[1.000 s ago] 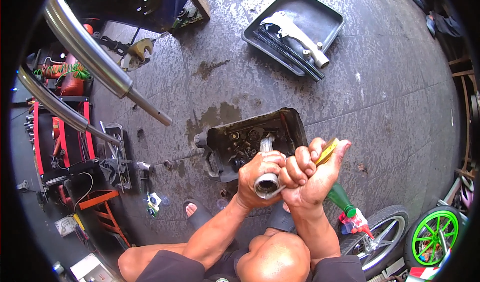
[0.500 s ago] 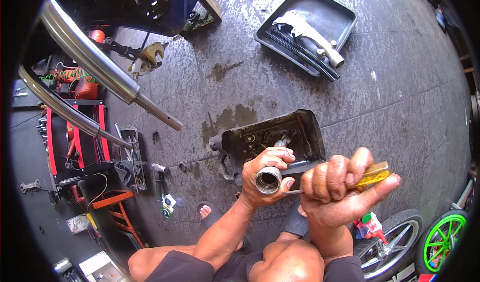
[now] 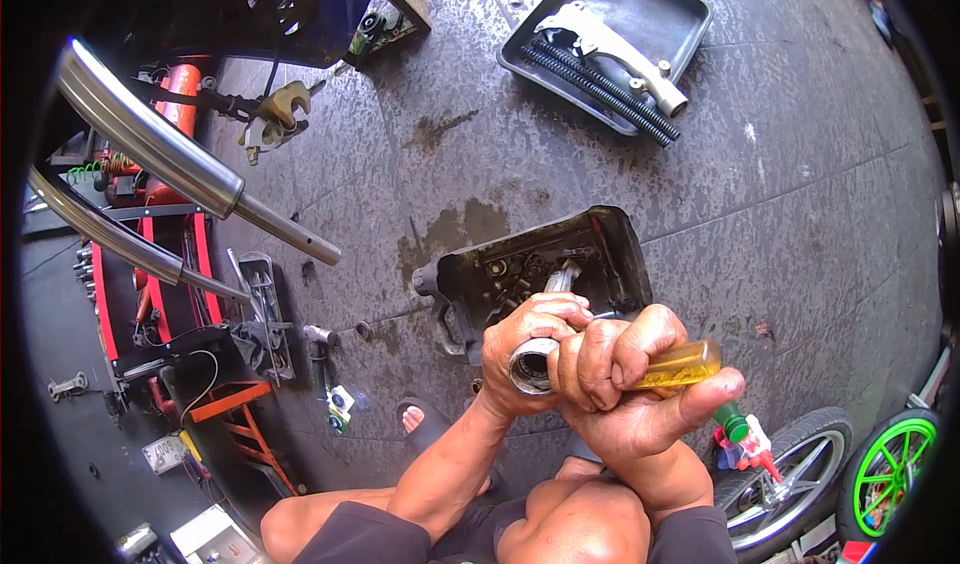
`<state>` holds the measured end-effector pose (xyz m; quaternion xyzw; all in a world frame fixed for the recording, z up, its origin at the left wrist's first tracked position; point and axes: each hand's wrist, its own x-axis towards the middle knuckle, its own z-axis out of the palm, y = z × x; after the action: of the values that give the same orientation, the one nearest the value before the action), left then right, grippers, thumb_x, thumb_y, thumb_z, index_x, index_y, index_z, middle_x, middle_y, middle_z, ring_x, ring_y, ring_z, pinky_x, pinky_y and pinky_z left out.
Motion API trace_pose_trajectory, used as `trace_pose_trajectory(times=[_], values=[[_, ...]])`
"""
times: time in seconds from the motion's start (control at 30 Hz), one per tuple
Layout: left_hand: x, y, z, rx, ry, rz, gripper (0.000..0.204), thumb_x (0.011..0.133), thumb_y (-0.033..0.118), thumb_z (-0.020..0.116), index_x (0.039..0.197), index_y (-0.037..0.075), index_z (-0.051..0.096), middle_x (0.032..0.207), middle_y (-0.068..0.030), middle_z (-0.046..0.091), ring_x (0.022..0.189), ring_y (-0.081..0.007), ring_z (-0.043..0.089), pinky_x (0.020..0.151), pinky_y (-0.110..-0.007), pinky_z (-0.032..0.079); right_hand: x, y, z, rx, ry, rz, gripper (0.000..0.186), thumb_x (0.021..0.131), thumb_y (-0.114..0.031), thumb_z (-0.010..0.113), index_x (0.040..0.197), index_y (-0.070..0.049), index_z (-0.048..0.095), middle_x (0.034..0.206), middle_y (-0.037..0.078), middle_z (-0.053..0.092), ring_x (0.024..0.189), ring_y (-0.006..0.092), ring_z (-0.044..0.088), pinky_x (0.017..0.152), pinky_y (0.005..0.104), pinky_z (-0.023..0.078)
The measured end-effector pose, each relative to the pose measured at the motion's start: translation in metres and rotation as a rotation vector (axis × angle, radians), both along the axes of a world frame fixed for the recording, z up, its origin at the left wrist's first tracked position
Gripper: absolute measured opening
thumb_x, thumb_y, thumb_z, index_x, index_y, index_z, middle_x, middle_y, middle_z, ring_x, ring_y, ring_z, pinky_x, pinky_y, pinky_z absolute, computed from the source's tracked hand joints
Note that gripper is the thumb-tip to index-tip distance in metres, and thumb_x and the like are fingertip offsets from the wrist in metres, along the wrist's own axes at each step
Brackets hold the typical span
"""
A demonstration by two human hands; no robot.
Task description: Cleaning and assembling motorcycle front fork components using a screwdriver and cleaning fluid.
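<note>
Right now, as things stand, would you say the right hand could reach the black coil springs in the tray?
Probably not: the right hand grips the amber-handled tool, and the springs lie beyond the black container.

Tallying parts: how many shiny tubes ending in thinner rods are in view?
2: the upper tube toward the picture's upper left, and the lower tube just below it. Others may be hidden in the dark margins.
</note>
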<state>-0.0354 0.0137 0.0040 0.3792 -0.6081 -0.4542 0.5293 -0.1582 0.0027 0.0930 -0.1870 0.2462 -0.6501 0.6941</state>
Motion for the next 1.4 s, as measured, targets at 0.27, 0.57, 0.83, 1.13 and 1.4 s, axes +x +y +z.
trace_pose_trajectory(times=[0.27, 0.57, 0.83, 1.13, 1.4], values=[[-0.001, -0.002, 0.002, -0.001, 0.002, 0.0, 0.041, 0.067, 0.013, 0.085, 0.097, 0.003, 0.059, 0.102, -0.0195, 0.068, 0.099, -0.0367, 0.068, 0.089, -0.046, 0.054, 0.002, -0.01, -0.008, 0.107, -0.162, -0.08, 0.073, 0.087, -0.085, 0.032, 0.072, -0.014, 0.04, 0.048, 0.001, 0.034, 0.036, 0.0111, 0.025, 0.035, 0.0275, 0.025], [0.004, -0.001, -0.001, -0.011, -0.007, 0.05, 0.044, 0.064, 0.008, 0.086, 0.097, 0.004, 0.057, 0.103, -0.0192, 0.068, 0.099, -0.0349, 0.069, 0.088, -0.043, 0.054, 0.003, -0.024, -0.014, 0.441, -0.514, -0.151, 0.07, 0.091, -0.079, 0.033, 0.072, -0.012, 0.042, 0.048, 0.0, 0.032, 0.035, 0.0107, 0.024, 0.033, 0.0278, 0.023], [-0.002, -0.003, 0.008, 0.021, -0.045, 0.047, 0.041, 0.064, 0.008, 0.084, 0.095, 0.002, 0.059, 0.104, -0.0208, 0.068, 0.1, -0.0347, 0.068, 0.089, -0.042, 0.053, 0.005, -0.016, -0.011, 0.062, -0.261, -0.149, 0.072, 0.09, -0.08, 0.033, 0.071, -0.011, 0.041, 0.048, 0.001, 0.034, 0.035, 0.0109, 0.026, 0.034, 0.0259, 0.027], [-0.005, -0.001, 0.007, 0.042, -0.033, 0.065, 0.043, 0.064, 0.012, 0.086, 0.096, 0.001, 0.059, 0.105, -0.0226, 0.068, 0.1, -0.0352, 0.069, 0.088, -0.041, 0.054, 0.001, -0.021, -0.014, 0.155, -0.326, -0.121, 0.072, 0.091, -0.079, 0.032, 0.069, -0.011, 0.041, 0.046, 0.002, 0.033, 0.034, 0.0119, 0.026, 0.032, 0.0267, 0.026], [0.007, 0.003, 0.002, 0.051, -0.07, 0.037, 0.043, 0.065, 0.011, 0.086, 0.099, 0.003, 0.061, 0.102, -0.0196, 0.07, 0.099, -0.0338, 0.07, 0.088, -0.042, 0.054, 0.005, -0.023, -0.019, 0.372, -0.599, -0.072, 0.07, 0.093, -0.076, 0.031, 0.068, -0.011, 0.042, 0.047, 0.002, 0.033, 0.034, 0.0135, 0.027, 0.034, 0.0299, 0.023]])
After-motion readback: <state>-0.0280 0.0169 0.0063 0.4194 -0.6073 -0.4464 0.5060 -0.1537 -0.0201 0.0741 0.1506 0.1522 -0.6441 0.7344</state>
